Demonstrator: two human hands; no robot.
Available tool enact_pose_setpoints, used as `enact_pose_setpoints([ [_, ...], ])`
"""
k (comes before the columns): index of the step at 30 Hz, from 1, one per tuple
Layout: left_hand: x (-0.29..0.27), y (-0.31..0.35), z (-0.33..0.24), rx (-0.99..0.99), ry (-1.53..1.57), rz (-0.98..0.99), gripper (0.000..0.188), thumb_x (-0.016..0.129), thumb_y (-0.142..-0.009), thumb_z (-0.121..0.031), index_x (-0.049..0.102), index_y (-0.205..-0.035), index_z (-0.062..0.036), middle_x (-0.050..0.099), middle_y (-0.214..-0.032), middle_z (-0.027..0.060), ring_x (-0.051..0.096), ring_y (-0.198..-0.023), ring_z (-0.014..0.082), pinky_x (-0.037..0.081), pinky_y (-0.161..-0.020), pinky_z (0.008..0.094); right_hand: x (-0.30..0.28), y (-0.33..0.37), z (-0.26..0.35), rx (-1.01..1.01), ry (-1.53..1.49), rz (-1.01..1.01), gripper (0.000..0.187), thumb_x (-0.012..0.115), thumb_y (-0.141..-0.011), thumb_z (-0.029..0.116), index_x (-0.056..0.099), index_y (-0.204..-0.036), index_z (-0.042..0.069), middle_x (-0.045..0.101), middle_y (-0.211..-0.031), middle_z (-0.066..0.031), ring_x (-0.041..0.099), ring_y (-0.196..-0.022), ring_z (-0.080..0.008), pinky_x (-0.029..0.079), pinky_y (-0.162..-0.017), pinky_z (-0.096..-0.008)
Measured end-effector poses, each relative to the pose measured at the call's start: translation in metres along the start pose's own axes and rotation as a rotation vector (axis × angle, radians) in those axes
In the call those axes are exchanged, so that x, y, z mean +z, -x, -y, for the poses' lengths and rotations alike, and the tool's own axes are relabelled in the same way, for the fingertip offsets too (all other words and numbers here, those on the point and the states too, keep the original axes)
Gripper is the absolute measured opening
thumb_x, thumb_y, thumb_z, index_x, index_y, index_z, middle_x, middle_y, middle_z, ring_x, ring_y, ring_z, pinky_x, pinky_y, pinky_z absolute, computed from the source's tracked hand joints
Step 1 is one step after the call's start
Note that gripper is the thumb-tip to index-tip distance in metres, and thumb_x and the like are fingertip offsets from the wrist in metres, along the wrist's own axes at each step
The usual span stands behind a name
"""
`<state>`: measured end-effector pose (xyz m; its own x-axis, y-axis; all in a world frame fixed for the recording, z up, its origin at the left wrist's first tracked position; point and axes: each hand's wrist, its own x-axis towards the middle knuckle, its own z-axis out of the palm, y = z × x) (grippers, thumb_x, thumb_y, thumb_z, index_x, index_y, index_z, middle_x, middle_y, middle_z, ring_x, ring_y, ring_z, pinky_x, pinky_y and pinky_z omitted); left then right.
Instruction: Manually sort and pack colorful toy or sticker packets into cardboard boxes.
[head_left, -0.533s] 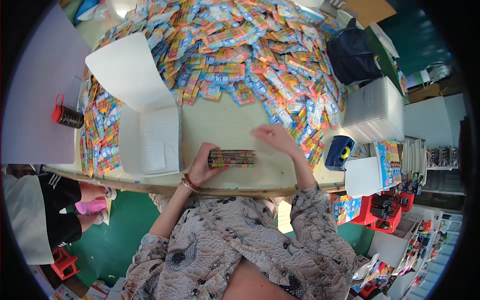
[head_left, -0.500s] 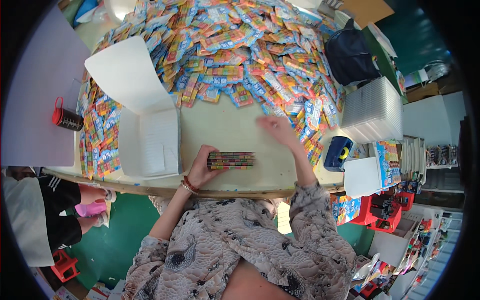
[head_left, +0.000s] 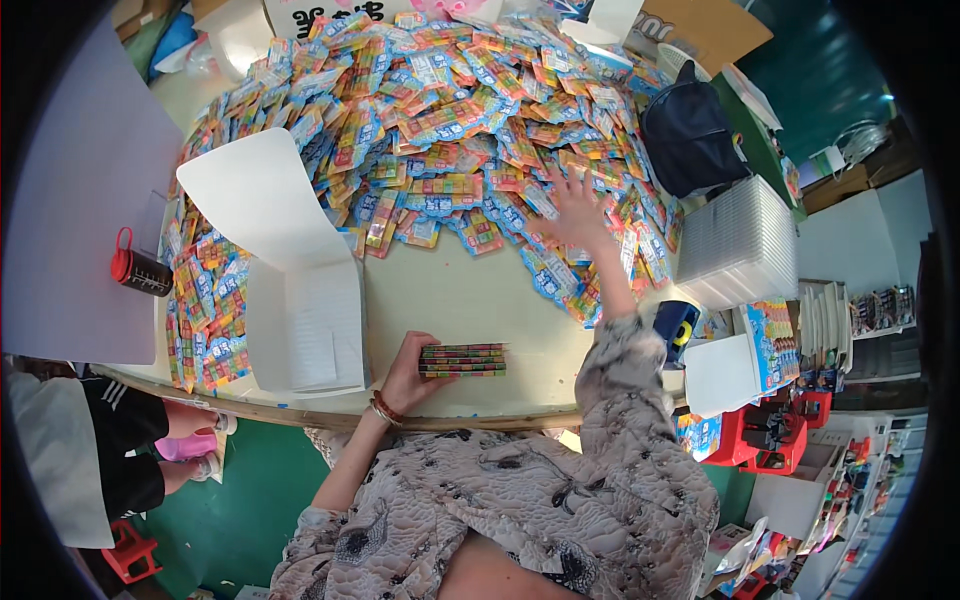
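Note:
My left hand (head_left: 405,370) grips a small stack of flat, colourful packets (head_left: 465,361), seen edge-on near the table's front edge. Farther out and to the right, my right hand (head_left: 577,212) is open with its fingers spread, over the right part of a wide heap of blister-like packets (head_left: 440,125) in blue, orange and yellow. Nothing shows in that hand; whether its fingertips touch the heap I cannot tell. An open white carton (head_left: 307,322) with its lid raised stands left of my left hand. Its visible inside is white.
A dark bottle with a red lid (head_left: 140,270) is at the far left. On the right are a stack of clear plastic trays (head_left: 738,245), a blue tape dispenser (head_left: 674,332) and a dark blue bag (head_left: 688,135). Another person's legs in black shorts (head_left: 130,450) show at lower left.
My right hand has moved away from me over the heap, and its fingers have spread. My left hand still holds the stack. The whole view has shifted slightly.

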<state>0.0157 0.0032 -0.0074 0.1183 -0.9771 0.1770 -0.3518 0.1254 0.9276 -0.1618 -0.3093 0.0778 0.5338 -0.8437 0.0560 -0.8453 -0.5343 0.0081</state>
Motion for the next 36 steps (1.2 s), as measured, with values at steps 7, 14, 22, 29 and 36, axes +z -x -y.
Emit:
enact_pose_setpoints([
  [7, 0.006, -0.007, 0.002, 0.053, 0.001, 0.003, 0.057, 0.082, -0.066, -0.011, 0.045, -0.108, -0.0024, 0.048, -0.104, 0.0142, 0.052, -0.094, 0.0292, 0.046, -0.081, 0.0351, 0.042, 0.065, 0.011, 0.087, -0.288, -0.249, 0.111, 0.082, -0.058, 0.045, 0.021, -0.147, 0.016, 0.036, -0.139, -0.0139, 0.032, -0.131, -0.0350, 0.030, -0.100, -0.0589],
  [14, 0.005, -0.006, 0.003, 0.059, -0.015, -0.014, 0.059, 0.083, -0.065, -0.007, 0.044, -0.109, -0.0037, 0.046, -0.105, 0.0117, 0.052, -0.095, 0.0231, 0.046, -0.081, 0.0309, 0.014, 0.038, 0.008, 0.028, -0.100, -0.217, 0.099, 0.080, -0.062, 0.045, 0.032, -0.142, 0.012, 0.048, -0.121, -0.0109, 0.046, -0.113, -0.0315, 0.039, -0.087, -0.0522],
  [22, 0.004, -0.003, 0.002, 0.016, 0.021, 0.010, 0.058, 0.082, -0.066, -0.007, 0.044, -0.109, -0.0033, 0.045, -0.105, 0.0123, 0.052, -0.093, 0.0224, 0.046, -0.079, 0.0295, 0.013, -0.039, 0.046, -0.054, -0.447, -0.260, 0.070, 0.073, -0.077, 0.037, 0.044, -0.133, 0.006, 0.057, -0.110, -0.0118, 0.059, -0.099, -0.0246, 0.048, -0.080, -0.0433],
  [29, -0.002, 0.001, 0.000, 0.055, -0.030, -0.010, 0.057, 0.082, -0.066, -0.006, 0.045, -0.109, -0.0028, 0.045, -0.105, 0.0130, 0.052, -0.094, 0.0244, 0.046, -0.080, 0.0314, 0.029, -0.105, 0.122, 0.294, -1.722, 0.181, 0.060, 0.068, -0.085, 0.033, 0.046, -0.122, -0.009, 0.062, -0.098, -0.0150, 0.066, -0.082, -0.0225, 0.057, -0.069, -0.0297],
  [36, 0.001, 0.004, 0.018, 0.031, 0.034, -0.181, 0.058, 0.082, -0.065, -0.008, 0.045, -0.109, -0.0029, 0.045, -0.104, 0.0141, 0.051, -0.094, 0.0279, 0.044, -0.081, 0.0344, 0.101, -0.191, 0.097, 0.449, -1.579, -0.060, 0.039, 0.064, -0.087, 0.029, 0.048, -0.098, -0.005, 0.061, -0.082, -0.0165, 0.064, -0.057, -0.0234, 0.053, -0.043, -0.0351],
])
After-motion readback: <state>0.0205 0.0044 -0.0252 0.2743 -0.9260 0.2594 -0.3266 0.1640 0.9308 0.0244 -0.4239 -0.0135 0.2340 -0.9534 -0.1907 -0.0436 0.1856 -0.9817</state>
